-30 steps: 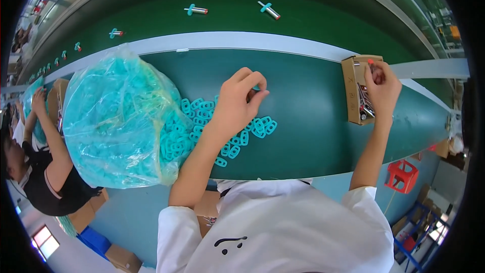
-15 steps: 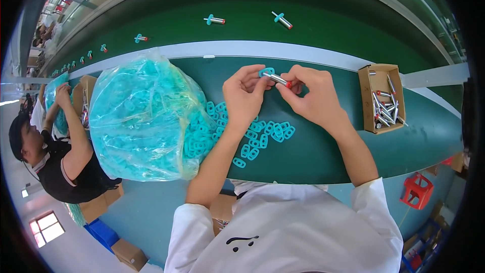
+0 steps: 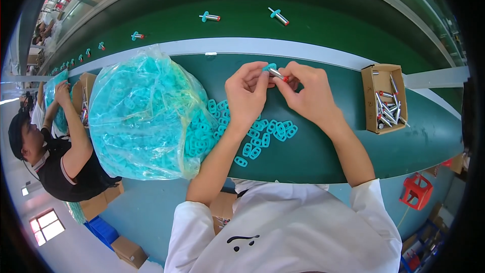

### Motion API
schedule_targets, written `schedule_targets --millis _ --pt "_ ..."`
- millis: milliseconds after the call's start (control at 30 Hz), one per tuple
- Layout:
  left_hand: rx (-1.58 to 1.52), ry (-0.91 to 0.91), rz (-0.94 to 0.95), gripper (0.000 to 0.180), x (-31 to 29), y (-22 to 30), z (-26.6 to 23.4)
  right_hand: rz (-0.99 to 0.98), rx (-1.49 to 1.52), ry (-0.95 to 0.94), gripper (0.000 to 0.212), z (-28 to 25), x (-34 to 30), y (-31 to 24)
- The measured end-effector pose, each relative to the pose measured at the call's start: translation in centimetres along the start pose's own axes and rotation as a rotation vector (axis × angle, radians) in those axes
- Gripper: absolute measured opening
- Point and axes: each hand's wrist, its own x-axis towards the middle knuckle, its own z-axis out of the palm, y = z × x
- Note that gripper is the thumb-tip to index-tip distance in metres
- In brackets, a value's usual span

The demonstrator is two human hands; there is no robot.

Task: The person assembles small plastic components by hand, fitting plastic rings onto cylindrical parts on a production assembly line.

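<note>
Above the loose pile of teal plastic rings (image 3: pixel 262 134) on the green desk (image 3: pixel 323 146), the left hand (image 3: pixel 246 96) pinches a teal ring (image 3: pixel 269 66) while the right hand (image 3: pixel 308 91) grips a small metal pin (image 3: pixel 278 74) against it; the big bag of rings (image 3: pixel 144 114) lies left of the pile, the cardboard box of pins (image 3: pixel 385 98) right

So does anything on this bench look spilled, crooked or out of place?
A little. Teal plastic pieces have spilled from the open mouth of the clear bag in a loose scatter on the green bench, one stray near its front edge. The metal pins sit jumbled in the cardboard box. Nothing looks damaged.
</note>
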Motion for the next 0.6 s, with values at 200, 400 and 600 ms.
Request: schedule_targets --millis 200,400,600 --pt "0.01 0.011 -0.007 0.019 -0.8 -0.1 0.7 0.121 0.112 0.035 0.008 -0.4 0.4 0.7" --pt "-0.012 0.065 0.039 0.018 -0.8 -0.4 0.7 0.205 0.29 0.003 0.01 0.0 0.1 0.3" --pt "0.045 0.06 0.057 0.017 -1.1 -0.5 0.7 0.226 0.277 -0.011 0.012 0.5 0.4 1.4"
